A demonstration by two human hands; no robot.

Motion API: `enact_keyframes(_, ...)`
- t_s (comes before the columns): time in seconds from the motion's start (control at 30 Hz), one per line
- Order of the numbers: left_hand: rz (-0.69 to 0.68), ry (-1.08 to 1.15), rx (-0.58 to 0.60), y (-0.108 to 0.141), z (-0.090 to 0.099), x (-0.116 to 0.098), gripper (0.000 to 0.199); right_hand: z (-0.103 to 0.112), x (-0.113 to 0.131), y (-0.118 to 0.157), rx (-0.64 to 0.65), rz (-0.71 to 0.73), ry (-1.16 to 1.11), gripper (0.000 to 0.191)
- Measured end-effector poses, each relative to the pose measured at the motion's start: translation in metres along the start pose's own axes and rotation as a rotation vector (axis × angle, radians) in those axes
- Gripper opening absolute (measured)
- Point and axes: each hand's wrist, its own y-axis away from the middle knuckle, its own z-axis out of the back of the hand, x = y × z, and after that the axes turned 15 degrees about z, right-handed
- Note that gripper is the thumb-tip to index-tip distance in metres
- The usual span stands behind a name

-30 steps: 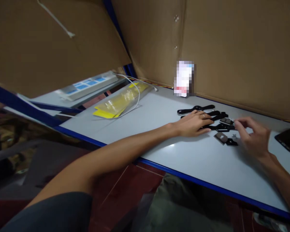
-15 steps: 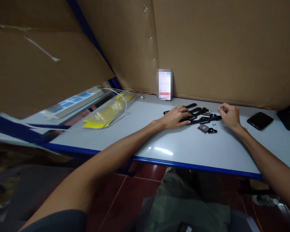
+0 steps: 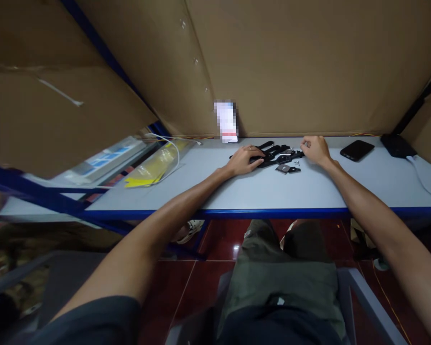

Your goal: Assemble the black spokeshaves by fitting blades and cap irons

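My left hand [image 3: 246,159] lies over the left side of a cluster of black, elongated parts [image 3: 282,159], with its thumb apart and its fingers stretched across them. Curled beside the right end of the cluster is my right hand [image 3: 316,149]. Its thumb and fingers are closed together, and I cannot make out what is between them. In front of the cluster lie a small grey flat plate [image 3: 283,169] and a small black notched piece [image 3: 294,169]. Tiny silvery bits [image 3: 297,164], too small to name, lie close by.
A phone [image 3: 227,122] leans against the brown back panel. Yellow sheets in clear plastic [image 3: 149,170] and a white cable lie at left. To the right are a black flat device [image 3: 357,150] and another dark device [image 3: 398,145] with a cable. The table has a blue front edge [image 3: 251,214].
The camera's view has shifted, so the table and hands appear further left. Both hands keep about the same places at the black parts, the right one still curled.
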Motion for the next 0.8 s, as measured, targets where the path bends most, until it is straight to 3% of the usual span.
enact_keyframes(0.17,0.037,-0.064,-0.005,0.000,-0.002,-0.002,0.032,0.004,-0.005,0.007,0.045,-0.061,0.017,0.033)
enact_keyframes(0.8,0.107,-0.317,0.024,0.006,0.004,-0.019,0.037,0.010,-0.007,0.009,0.093,-0.171,0.019,0.035)
